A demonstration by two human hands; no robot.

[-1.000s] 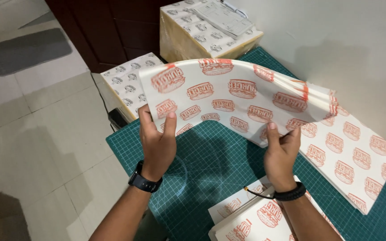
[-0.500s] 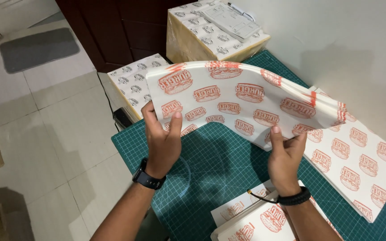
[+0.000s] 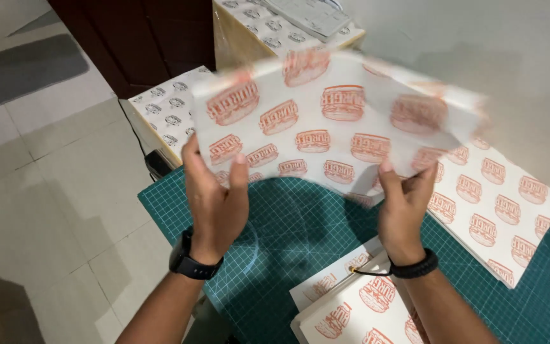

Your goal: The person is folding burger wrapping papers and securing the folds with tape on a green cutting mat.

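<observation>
At about six o'clock, nearest the camera, a small stack of printed sheets is seen lying on the green cutting mat, its pages white with orange burger pictures. Just above it, two bare forearms are raised from the bottom edge: a black watch is worn on the left wrist and a thin black band on the right. The left hand, at about nine o'clock from the frame's middle, is closed on the near left edge of a large paper sheet, with the thumb laid on the front and the other fingers hidden behind. The right hand, at about four o'clock, is pinched on the near right edge of the same sheet, thumb up against the paper. The sheet is held in the air above the mat, bowed upward in the middle, and its far side is blurred. At three o'clock, more of the same printed paper is spread flat on the mat, touching the white wall. Farther off, at ten and twelve o'clock, two boxes topped with grey-printed paper are set beside a dark door and a tiled floor.
</observation>
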